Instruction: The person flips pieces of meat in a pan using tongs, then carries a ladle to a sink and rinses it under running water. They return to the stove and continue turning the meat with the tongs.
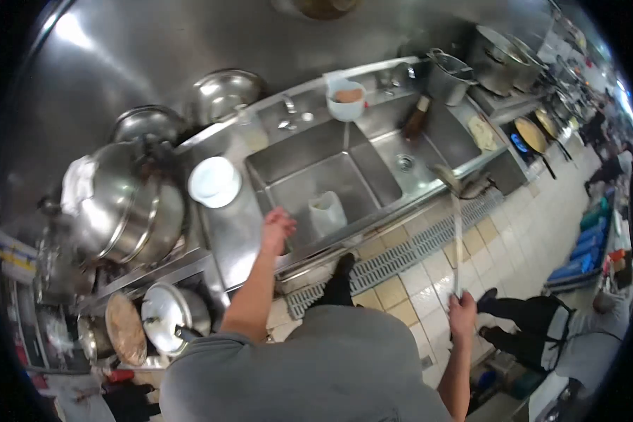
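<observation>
We see the steel sink [299,176] set in the desk [228,225], with a white tub [327,212] standing in its left basin. Our right hand [462,314] has its grip closed around a long ladle [446,177], whose bowl is at the sink's front rim. Our left hand [278,228] hovers over that rim, its grip loose and empty, just beside the tub.

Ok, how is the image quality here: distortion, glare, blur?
Head view: heavy fisheye with black corners, so the sink and floor tiles bow. Head view: hard glare on the steel wall at upper left, sheen on the big pot. Head view: the long handle in the right hand is streaked and pale, and the left hand is slightly soft.
</observation>
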### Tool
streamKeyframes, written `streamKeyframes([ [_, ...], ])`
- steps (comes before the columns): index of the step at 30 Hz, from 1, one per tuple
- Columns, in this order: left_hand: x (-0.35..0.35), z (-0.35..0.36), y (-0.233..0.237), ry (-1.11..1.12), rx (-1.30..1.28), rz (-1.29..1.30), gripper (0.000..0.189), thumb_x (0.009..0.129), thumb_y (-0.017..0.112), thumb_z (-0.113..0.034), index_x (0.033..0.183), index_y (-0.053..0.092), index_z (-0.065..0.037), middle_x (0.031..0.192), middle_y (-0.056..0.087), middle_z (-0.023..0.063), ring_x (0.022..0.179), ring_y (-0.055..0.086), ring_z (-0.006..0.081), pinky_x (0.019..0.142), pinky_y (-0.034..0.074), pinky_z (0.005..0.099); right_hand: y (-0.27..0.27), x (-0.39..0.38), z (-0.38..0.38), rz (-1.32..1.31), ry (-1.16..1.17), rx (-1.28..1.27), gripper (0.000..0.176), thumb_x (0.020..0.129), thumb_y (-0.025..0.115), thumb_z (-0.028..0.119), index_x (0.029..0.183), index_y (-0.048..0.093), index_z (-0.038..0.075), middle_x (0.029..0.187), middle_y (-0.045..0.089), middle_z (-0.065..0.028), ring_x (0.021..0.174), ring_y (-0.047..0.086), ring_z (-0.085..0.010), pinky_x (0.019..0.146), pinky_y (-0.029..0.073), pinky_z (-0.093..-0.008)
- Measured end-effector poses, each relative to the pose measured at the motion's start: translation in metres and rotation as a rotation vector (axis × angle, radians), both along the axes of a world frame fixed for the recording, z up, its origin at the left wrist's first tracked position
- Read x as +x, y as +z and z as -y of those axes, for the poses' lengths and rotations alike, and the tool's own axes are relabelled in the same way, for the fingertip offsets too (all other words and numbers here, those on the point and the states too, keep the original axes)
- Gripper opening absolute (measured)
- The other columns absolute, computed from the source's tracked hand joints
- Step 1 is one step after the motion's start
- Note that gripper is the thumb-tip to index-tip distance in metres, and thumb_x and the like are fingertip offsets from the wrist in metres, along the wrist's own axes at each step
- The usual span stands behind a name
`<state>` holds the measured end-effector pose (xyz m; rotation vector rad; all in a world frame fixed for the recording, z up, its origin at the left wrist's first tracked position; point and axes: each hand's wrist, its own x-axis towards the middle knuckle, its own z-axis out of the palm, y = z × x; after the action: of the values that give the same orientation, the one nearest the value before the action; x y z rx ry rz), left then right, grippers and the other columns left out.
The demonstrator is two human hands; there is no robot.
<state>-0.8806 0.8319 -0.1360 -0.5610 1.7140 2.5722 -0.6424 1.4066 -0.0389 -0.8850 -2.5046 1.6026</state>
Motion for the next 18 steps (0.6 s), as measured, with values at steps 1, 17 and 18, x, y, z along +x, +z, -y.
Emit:
streamKeyframes([
  [1,-0.026,0.008,-0.002,0.031,0.070,-0.069,0.032,0.097,0.070,-0.005,0.127,0.063,-0.013,0.100,0.068,0.0025,0.085,0.070,0.0177,0.071,0.061,0.0358,0.022,-0.030,0.022,-0.063,0.094,-0.075,0.022,0.099,0.066,0.009,0.118,0.066,-0.001,0.078,0.061,-0.0015,0.064,0.056,-0.0107,0.055,0.045,-0.0311],
  [17,-0.401,0.042,-0.015,0.241,-0.312,0.104,0.048,0.111,0.059,-0.019,0.155,0.045,-0.007,0.123,0.069,0.0125,0.100,0.072,0.0203,0.076,0.061,0.0353,0.117,-0.304,0.162,0.478,0.385,-0.751,0.017,0.101,0.064,0.013,0.107,0.066,-0.003,0.079,0.058,-0.0034,0.062,0.056,-0.0122,0.057,0.045,-0.0288],
  [18,-0.401,0.046,-0.016,0.228,-0.223,0.128,0.039,0.112,0.058,-0.022,0.147,0.049,-0.007,0.114,0.071,0.0123,0.088,0.072,0.0207,0.071,0.061,0.0349,0.115,-0.311,0.162,0.489,0.369,-0.821,0.017,0.102,0.064,0.013,0.107,0.066,-0.003,0.078,0.058,-0.0035,0.062,0.056,-0.0123,0.058,0.045,-0.0285],
])
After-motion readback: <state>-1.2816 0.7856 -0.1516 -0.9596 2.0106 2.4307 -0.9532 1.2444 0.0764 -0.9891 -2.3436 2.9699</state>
